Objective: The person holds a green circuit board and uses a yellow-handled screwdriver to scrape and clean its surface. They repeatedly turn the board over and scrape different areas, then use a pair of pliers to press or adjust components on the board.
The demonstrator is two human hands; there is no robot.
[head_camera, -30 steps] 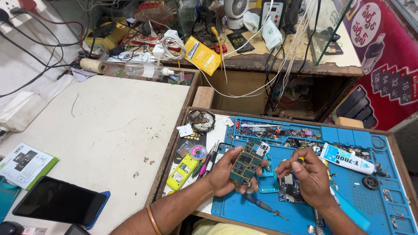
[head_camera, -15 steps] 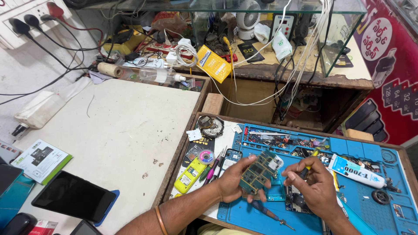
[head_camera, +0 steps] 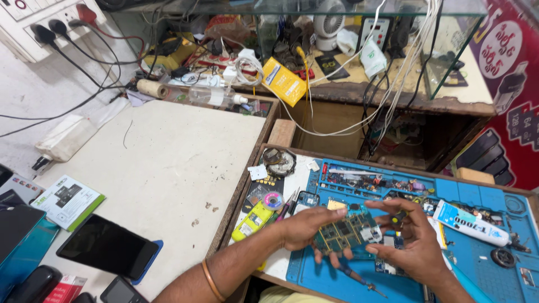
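Note:
My left hand (head_camera: 306, 226) grips a green circuit board (head_camera: 345, 231) by its left edge, just above the blue work mat (head_camera: 477, 280). My right hand (head_camera: 412, 241) touches the board's right end with thumb and fingers and also pinches a small dark tool with a yellow tip (head_camera: 400, 215). A screwdriver (head_camera: 353, 276) lies on the mat under the board. A yellow-green phone part (head_camera: 252, 221) rests left of my left hand.
A white glue tube (head_camera: 470, 223) lies on the mat to the right. A black phone (head_camera: 108, 246) and a small box (head_camera: 68, 201) lie on the white tabletop (head_camera: 168, 163). Cables, a yellow box (head_camera: 284, 82) and a fan (head_camera: 328, 23) crowd the back shelf.
The view has tilted and shifted; both hands with the circuit board sit lower in the frame and closer together. My right hand has closed in on the board's right end.

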